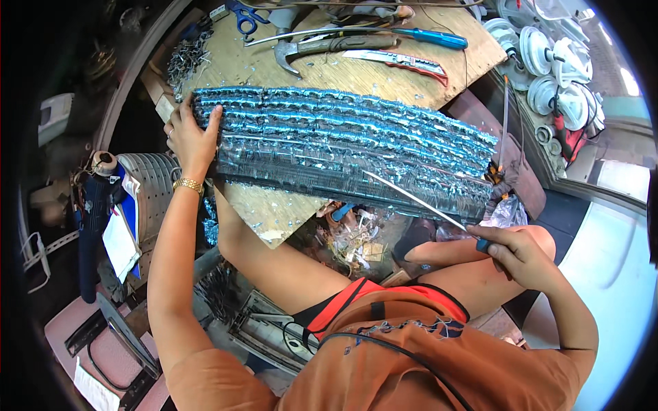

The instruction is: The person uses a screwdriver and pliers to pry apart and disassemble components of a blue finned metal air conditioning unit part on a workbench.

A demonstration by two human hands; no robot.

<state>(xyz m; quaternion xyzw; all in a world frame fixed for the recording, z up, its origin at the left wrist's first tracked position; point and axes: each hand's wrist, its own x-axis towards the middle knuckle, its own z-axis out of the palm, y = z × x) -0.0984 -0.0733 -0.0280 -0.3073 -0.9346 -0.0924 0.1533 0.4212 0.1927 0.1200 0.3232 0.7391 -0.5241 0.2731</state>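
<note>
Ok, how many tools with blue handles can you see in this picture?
3. Blue-handled scissors at the board's top left, a blue-handled screwdriver at its top right, and a thin metal rod with a blue grip held in the right hand. Others may be hidden.

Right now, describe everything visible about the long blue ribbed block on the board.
The blue block is a long, shiny slab of tightly packed metallic-looking rows, ridged lengthwise, with a darker lower side. It lies flat across the chipboard work board, slanting from upper left to lower right. The left hand presses on its left end; a thin metal rod, gripped by the right hand, lies over its lower right part.
</note>
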